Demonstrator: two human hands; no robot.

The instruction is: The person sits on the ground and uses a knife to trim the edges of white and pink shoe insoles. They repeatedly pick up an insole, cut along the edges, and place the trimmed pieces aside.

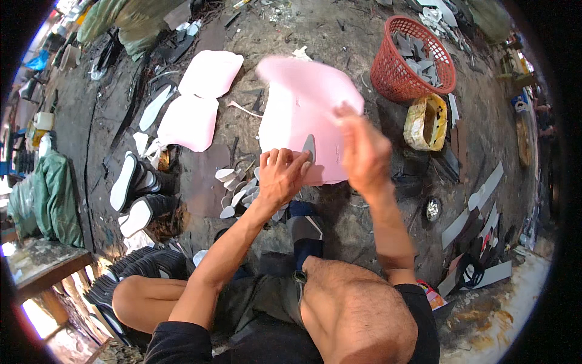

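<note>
Two pink sheets overlap on the ground in front of me. The lower pink sheet [285,136] lies flat and sharp, while the upper pink sheet [312,79] is smeared by motion along its far edge. My left hand [282,175] rests at the near edge, its thumb and forefinger on a grey teardrop-shaped piece [309,145]. At the right side, my right hand [367,155] is blurred, its fingers pinched together at the upper sheet's right corner. Just left of my left wrist lies a heap of small pale oval pieces [237,193].
Two more pink pieces [189,121] lie at the left. A red basket [388,70] of grey scraps and a yellow cut-open container [418,130] stand at the right. Black-and-white soles [124,182] are at the left; stacked dark soles [145,267] sit by my knee. Grey strips [485,188] lie at the right.
</note>
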